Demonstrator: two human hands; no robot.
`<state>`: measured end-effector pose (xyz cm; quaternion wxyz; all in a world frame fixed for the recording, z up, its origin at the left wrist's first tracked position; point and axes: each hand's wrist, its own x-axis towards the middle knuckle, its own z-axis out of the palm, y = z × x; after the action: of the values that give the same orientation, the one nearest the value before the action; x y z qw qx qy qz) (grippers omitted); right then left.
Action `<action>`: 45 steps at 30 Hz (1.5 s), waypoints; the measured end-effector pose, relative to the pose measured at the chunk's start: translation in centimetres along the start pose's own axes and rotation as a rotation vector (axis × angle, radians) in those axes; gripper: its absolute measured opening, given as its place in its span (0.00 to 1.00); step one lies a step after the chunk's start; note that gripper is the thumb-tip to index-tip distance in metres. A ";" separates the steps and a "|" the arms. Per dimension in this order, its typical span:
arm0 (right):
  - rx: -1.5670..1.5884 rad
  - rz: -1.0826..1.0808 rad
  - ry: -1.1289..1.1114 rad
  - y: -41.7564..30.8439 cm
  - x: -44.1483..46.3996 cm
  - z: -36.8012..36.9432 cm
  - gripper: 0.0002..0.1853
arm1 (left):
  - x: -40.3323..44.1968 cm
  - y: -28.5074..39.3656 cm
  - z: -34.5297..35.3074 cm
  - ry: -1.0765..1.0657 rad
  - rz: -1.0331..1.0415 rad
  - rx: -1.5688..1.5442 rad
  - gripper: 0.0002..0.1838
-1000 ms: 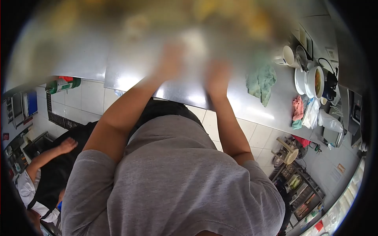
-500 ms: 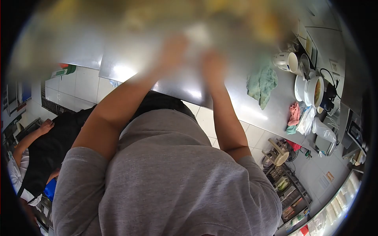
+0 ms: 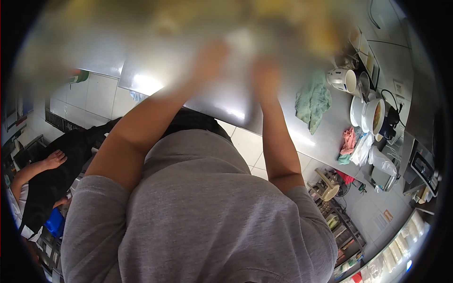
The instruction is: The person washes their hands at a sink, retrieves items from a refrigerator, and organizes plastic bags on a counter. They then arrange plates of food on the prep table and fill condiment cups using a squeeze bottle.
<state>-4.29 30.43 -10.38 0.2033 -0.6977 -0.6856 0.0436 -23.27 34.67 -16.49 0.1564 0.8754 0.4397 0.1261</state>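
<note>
My left hand (image 3: 211,59) and my right hand (image 3: 266,75) are over the steel table (image 3: 288,115), a short gap apart. A blur over the upper part of the view smears both hands, so their fingers and anything in them cannot be made out. Just beyond and between them is a pale, whitish patch (image 3: 240,40) with no clear shape. Yellowish and brown smears lie farther up. To the right of my right hand, a crumpled green cloth (image 3: 313,106) rests on the table.
Along the table's right side stand a white jug (image 3: 341,80), white bowls (image 3: 373,116), a pink cloth (image 3: 348,140) and plastic bags (image 3: 381,161). A beige stool (image 3: 329,186) and a shelf rack (image 3: 348,228) are beyond the edge. A person in a black apron (image 3: 56,177) is at left.
My right hand has shifted slightly right, away from my left hand, which stays almost in place. The person at left has moved slightly within the view.
</note>
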 end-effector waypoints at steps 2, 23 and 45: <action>0.155 0.001 0.044 0.4 -0.2 0.1 0.07 | 0.1 0.0 0.1 -0.032 -0.012 0.015 0.43; -0.098 -0.076 -0.052 -2.8 -2.2 1.0 0.04 | 0.1 3.3 -6.2 -0.045 0.028 -0.002 0.46; -0.358 0.306 0.060 1.2 -9.8 -2.9 0.34 | -0.5 2.8 -7.1 -0.125 -0.012 -0.125 0.47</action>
<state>-2.73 20.30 -10.27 0.0877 -0.8193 -0.5623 -0.0692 -24.06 33.89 -8.89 0.2387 0.8673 0.4258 0.0973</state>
